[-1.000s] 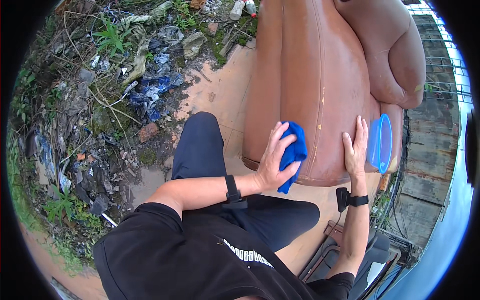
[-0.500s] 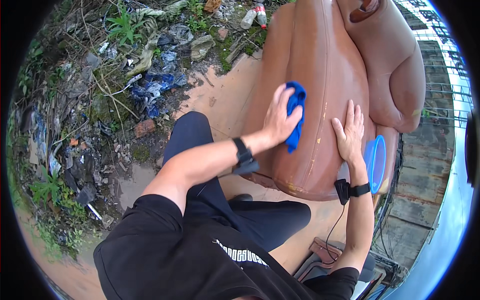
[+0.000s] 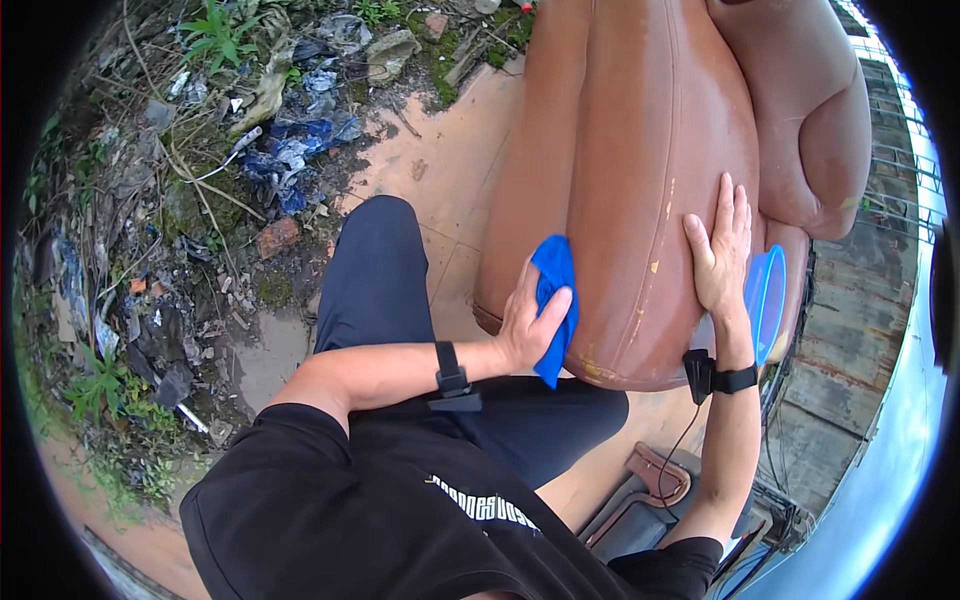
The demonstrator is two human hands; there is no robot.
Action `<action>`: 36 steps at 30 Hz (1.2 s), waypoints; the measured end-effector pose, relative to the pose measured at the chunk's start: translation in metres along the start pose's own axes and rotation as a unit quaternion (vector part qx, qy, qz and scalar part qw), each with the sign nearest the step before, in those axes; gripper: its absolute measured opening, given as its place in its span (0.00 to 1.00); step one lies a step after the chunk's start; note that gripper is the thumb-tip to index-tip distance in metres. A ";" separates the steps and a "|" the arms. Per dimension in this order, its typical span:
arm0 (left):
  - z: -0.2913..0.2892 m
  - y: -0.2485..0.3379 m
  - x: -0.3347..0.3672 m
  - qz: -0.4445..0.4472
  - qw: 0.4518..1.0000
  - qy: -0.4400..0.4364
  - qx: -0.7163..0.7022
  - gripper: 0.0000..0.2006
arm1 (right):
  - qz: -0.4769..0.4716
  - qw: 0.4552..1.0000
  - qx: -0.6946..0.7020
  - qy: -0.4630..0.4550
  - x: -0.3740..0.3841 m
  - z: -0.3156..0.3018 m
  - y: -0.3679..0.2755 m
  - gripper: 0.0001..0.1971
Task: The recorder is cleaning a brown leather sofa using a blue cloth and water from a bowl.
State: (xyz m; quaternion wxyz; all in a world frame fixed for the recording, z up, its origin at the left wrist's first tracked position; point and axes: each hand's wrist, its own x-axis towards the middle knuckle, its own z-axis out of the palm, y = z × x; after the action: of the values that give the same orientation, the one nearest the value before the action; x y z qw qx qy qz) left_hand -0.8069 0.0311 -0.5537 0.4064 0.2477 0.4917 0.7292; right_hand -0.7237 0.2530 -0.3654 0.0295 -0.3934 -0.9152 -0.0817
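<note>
A large brown leather sofa (image 3: pixel 625 170), its surface scuffed with small worn patches along a seam, fills the upper right. My left hand (image 3: pixel 522 328) is closed round a blue cloth (image 3: pixel 556 290) at the near left side of the seat cushion. Part of the cloth hangs out beyond my thumb, and my palm side is hidden. Farther right, my right hand (image 3: pixel 724 255) lies flat on the cushion with its fingers stretched out, holding nothing. Just right of that wrist stands a blue-rimmed plastic basin (image 3: pixel 768 305), partly behind my forearm.
Rubble, plants and plastic scraps (image 3: pixel 290 160) cover the ground at the left. Tiled floor (image 3: pixel 440 150) runs between them and the sofa. A brown and dark padded piece (image 3: pixel 655 480) sits near my right elbow. Weathered roofing sheets (image 3: pixel 825 365) lie along the right.
My left hand has drawn the blue cloth back toward me and slightly left, down the cushion's side. My right hand stays flat on the sofa. The view has shifted a little.
</note>
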 end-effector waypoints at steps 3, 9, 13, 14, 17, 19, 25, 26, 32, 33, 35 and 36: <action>0.006 -0.006 0.042 0.034 0.999 0.035 -0.008 0.33 | -0.005 1.000 0.000 0.003 0.000 0.001 0.000 0.43; 0.019 -0.007 0.185 0.090 0.984 0.147 0.043 0.30 | -0.001 1.000 -0.003 0.005 -0.003 0.001 0.000 0.43; 0.026 0.001 0.288 0.027 0.981 0.177 0.074 0.33 | 0.000 1.000 -0.010 0.012 -0.010 -0.001 0.007 0.43; 0.020 -0.007 0.318 0.025 0.981 0.180 0.072 0.36 | -0.004 1.000 -0.005 0.012 -0.008 0.000 0.004 0.43; -0.004 -0.020 0.394 0.016 0.985 0.170 0.033 0.32 | -0.012 1.000 0.005 0.011 -0.001 0.002 0.000 0.43; -0.043 -0.047 0.420 0.126 0.967 0.166 0.143 0.29 | -0.028 0.999 0.021 0.008 0.007 0.006 -0.012 0.43; -0.020 -0.107 0.282 0.304 0.904 0.123 0.276 0.17 | -0.018 1.000 0.014 0.007 0.003 0.001 -0.004 0.43; -0.007 -0.100 0.238 0.254 0.941 0.112 0.191 0.16 | -0.010 1.000 0.009 0.005 -0.003 -0.002 0.001 0.43; -0.017 -0.067 0.187 0.232 0.943 0.090 0.222 0.14 | -0.011 1.000 0.009 -0.004 0.004 0.002 -0.006 0.43; -0.017 -0.071 0.200 0.249 0.938 0.106 0.217 0.13 | -0.011 1.000 0.007 -0.006 0.005 0.001 -0.007 0.43; -0.014 -0.074 0.230 0.246 0.934 0.105 0.236 0.16 | -0.006 1.000 0.008 -0.006 0.002 0.001 -0.006 0.44; -0.009 -0.077 0.251 0.237 0.934 0.101 0.246 0.18 | 0.002 1.000 0.003 -0.009 -0.001 -0.002 -0.005 0.44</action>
State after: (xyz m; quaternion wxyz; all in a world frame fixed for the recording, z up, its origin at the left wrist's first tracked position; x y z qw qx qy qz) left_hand -0.9242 0.2512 -0.6372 0.0966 0.3744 0.6213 0.6815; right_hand -0.7265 0.2487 -0.3644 0.0223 -0.3960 -0.9149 -0.0748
